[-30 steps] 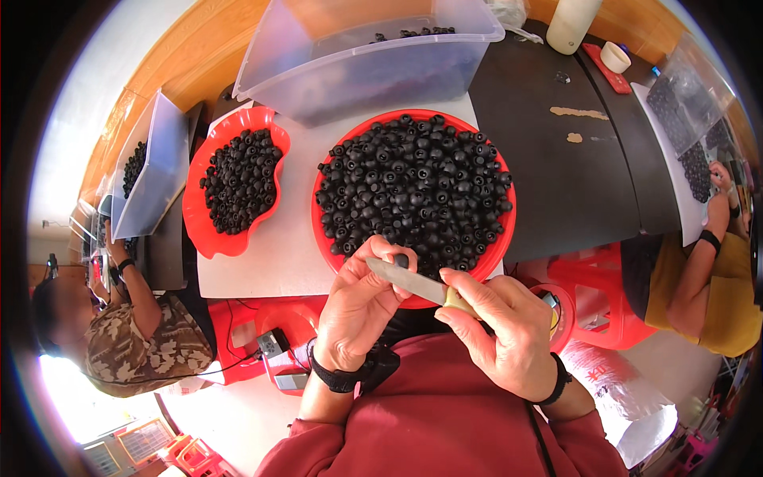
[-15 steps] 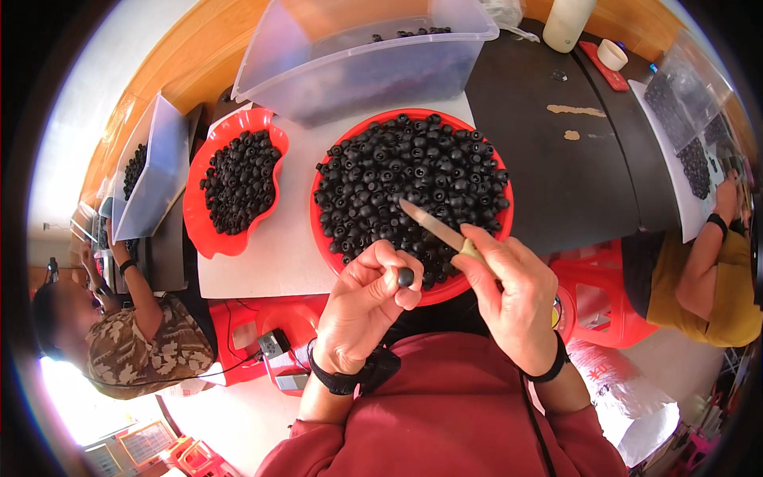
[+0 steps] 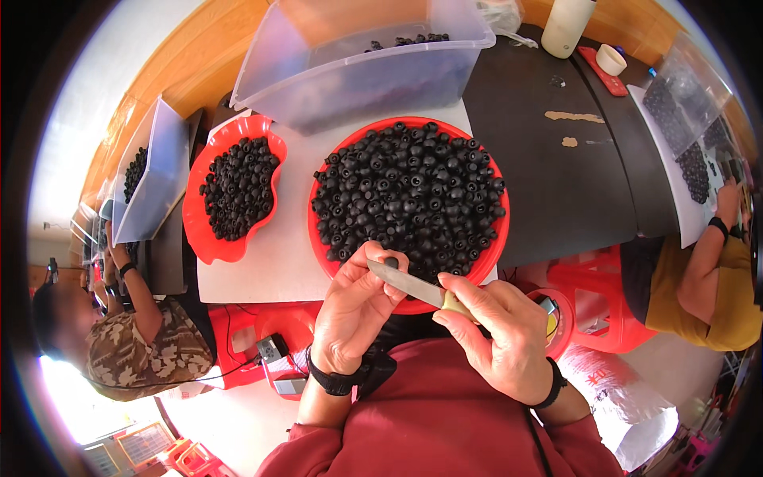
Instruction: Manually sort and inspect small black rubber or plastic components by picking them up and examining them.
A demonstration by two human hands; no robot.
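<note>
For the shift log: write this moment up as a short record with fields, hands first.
left hand: pinches one small black piece at its fingertips
right hand: grips a knife, blade laid against that piece
round red tray: heaped with black pieces, just beyond the hands
wavy red tray: smaller heap, to the left
clear bin: behind the trays
others: a person at each side

Bright daylight, glare at lower left, sharp centre, fisheye-bent edges

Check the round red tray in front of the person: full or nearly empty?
Full. The round red tray is heaped with small black pieces almost to its rim; red shows only at the edge. The hands work just below it.
</note>
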